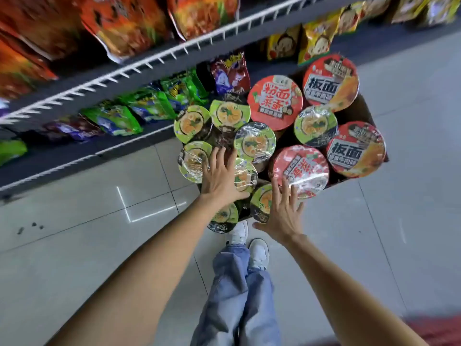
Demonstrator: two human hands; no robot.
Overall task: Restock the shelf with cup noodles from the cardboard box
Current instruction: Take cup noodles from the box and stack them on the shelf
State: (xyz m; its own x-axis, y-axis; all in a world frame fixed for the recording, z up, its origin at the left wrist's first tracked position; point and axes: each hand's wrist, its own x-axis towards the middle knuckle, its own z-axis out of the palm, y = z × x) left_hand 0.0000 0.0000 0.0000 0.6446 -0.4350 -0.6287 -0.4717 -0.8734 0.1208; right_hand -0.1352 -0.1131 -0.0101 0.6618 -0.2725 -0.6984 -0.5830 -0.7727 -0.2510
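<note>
Here the cup noodles sit packed lid-up in a cardboard box (366,108) on the floor, just beside the bottom shelf (74,156). Green-lidded cups fill the left and near part of the box: one (255,142) lies in the middle of the group, another (191,123) at the far left edge, and one (315,126) further right among the red ones. Larger red-lidded cups take the right and far side, among them a red cup (275,102) toward the back and a nearer red cup (301,169) wrapped in shiny film. Only a dark strip of the box wall shows at the right, past the cups.

The left hand (220,178) lies flat over the green cups at the near left, fingers spread and open, palm down; it presses on the lids but is closed around nothing. The right hand (283,216) is likewise open with fingers splayed, its fingertips touching the near edge of the shiny red cup and its palm over a green cup (262,203) at the near corner; it grips nothing.

Below the hands, blue jeans (239,283) and white shoes (259,253) stand on pale grey floor tiles (74,245). The bottom shelf holds green and purple snack bags (114,119); the shelf above, on the far left, carries orange-red bags (124,23), and yellow bags (316,41) sit far right.
</note>
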